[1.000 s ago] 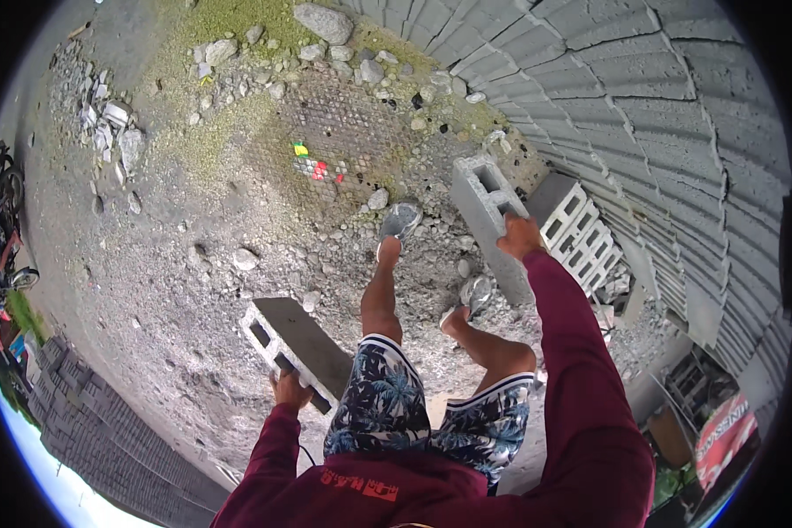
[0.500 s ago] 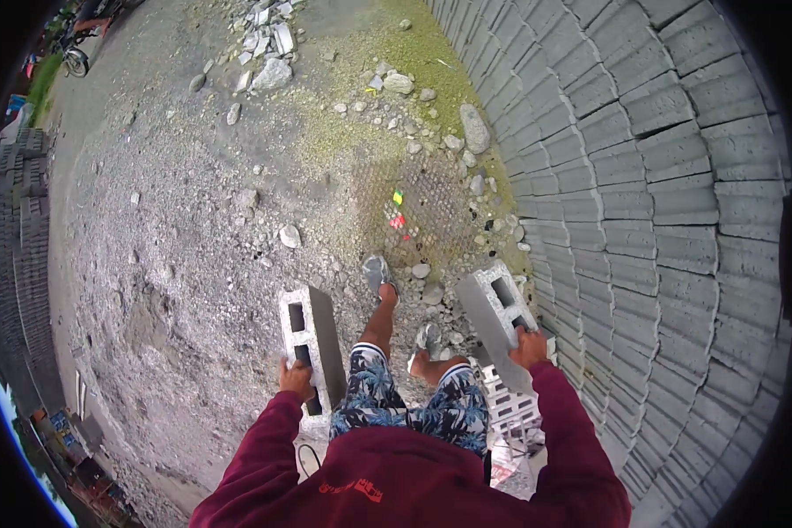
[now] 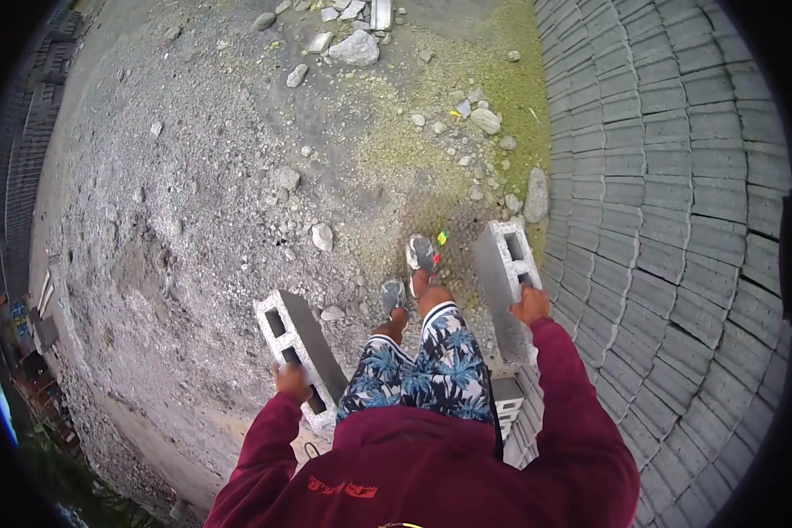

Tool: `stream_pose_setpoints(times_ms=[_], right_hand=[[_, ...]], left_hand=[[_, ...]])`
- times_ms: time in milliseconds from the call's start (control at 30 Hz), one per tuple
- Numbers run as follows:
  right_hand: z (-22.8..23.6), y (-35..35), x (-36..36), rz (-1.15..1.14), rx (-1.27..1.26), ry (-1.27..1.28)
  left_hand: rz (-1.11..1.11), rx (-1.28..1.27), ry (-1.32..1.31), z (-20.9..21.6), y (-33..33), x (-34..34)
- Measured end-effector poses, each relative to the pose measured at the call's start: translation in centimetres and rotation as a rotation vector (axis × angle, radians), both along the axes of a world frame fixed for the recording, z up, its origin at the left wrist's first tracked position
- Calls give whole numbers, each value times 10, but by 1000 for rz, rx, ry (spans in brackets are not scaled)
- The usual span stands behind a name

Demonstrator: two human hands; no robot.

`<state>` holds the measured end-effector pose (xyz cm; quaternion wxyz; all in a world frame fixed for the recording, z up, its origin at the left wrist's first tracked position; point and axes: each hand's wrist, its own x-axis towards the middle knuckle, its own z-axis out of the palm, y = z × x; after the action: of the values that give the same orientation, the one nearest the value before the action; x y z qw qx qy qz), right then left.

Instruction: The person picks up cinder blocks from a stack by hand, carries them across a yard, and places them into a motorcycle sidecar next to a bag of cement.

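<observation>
A grey hollow concrete block point(image 3: 315, 333) hangs at my left side, tilted, with its row of openings facing up. My left hand point(image 3: 291, 382) is closed over its edge, the fingers hooked into an opening and slightly blurred. On the other side, my right hand point(image 3: 530, 305) grips a second hollow concrete block point(image 3: 494, 283) by one of its openings. This block hangs beside my right leg, close to the stacked wall. The lower ends of both blocks are partly hidden.
A tall wall of stacked grey blocks point(image 3: 647, 220) runs along the right. Stones point(image 3: 322, 237) dot the gravel ground, with a large rock point(image 3: 354, 48) and rubble ahead. Green and red litter point(image 3: 443, 238) lies by my front shoe. More stacked blocks point(image 3: 35, 150) line the far left.
I have stepped forward, and my other foot is now in front. The stones and litter sit nearer to me. Both blocks are still in my hands and have swung slightly.
</observation>
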<state>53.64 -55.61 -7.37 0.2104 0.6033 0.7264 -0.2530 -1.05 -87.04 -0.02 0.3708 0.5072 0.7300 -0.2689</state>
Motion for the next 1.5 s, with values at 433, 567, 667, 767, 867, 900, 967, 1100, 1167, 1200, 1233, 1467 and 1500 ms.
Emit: stream_pose_setpoints(times_ms=[433, 567, 667, 767, 867, 900, 967, 1100, 1167, 1200, 1233, 1467, 1500], right_hand=[[-273, 383, -169, 244, 270, -93], [-293, 455, -165, 122, 255, -220], [-310, 467, -146, -211, -275, 37], [-348, 490, -148, -188, 309, 120], [-349, 568, -152, -377, 461, 212], [-355, 606, -135, -423, 450, 182], [-380, 661, -96, -510, 424, 102], [-440, 727, -33, -550, 263, 151], [-460, 744, -29, -470, 38, 174], [-470, 742, -32, -471, 34, 179], [-479, 738, -35, -484, -6, 195], [-432, 729, -77, -336, -44, -22], [-405, 710, -97, -235, 121, -19]], left_hand=[[143, -16, 22, -102, 298, -22], [91, 129, -22, -126, 387, -25], [102, 194, -103, -142, 454, -17], [55, 262, -152, -171, 502, -10], [8, 238, -148, -178, 534, -17], [-29, 246, -153, -188, 543, -17], [-43, 243, -179, -206, 560, -15], [-71, 92, -149, -247, 584, -18], [-93, 100, -128, -264, 579, -27], [-106, 120, -117, -272, 580, -27], [-99, 78, -113, -277, 581, -28], [-116, -19, -92, -293, 578, -35], [-106, -41, -78, -288, 576, -39]])
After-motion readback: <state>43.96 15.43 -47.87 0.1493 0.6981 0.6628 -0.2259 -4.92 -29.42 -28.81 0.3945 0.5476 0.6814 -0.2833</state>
